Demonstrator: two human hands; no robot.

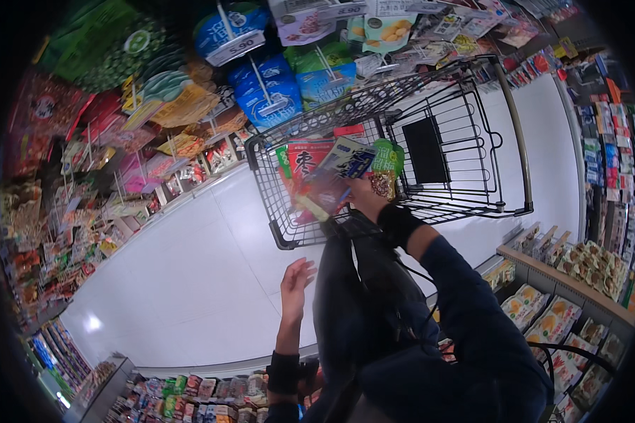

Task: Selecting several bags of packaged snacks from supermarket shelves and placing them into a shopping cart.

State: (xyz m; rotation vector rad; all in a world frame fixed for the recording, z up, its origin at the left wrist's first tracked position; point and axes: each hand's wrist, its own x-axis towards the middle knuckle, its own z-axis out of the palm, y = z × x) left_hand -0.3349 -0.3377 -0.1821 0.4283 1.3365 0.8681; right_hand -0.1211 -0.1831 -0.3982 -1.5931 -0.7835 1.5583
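Observation:
A black wire shopping cart [397, 211] stands before me, its handle [513, 127] on the right. My right hand [364, 196] reaches over its near edge and grips a blurred clear plastic snack packet [325, 193]. Around the packet lie a red and white bag [302, 164], a pale and dark blue pack [355, 156] and a green bag [389, 156] with a clear lower part. Below the cart's left corner, my left hand [295, 280] hangs over the floor with loosely curled fingers, touching nothing. Both wrists wear black bands.
Hooks along the upper left hold bagged snacks [270, 90] with price tags, close beside the cart. Shelves of packaged food [553, 322] stand at the lower right, and more packets [206, 391] fill a shelf at the bottom. A black bag [370, 296] hangs against my body.

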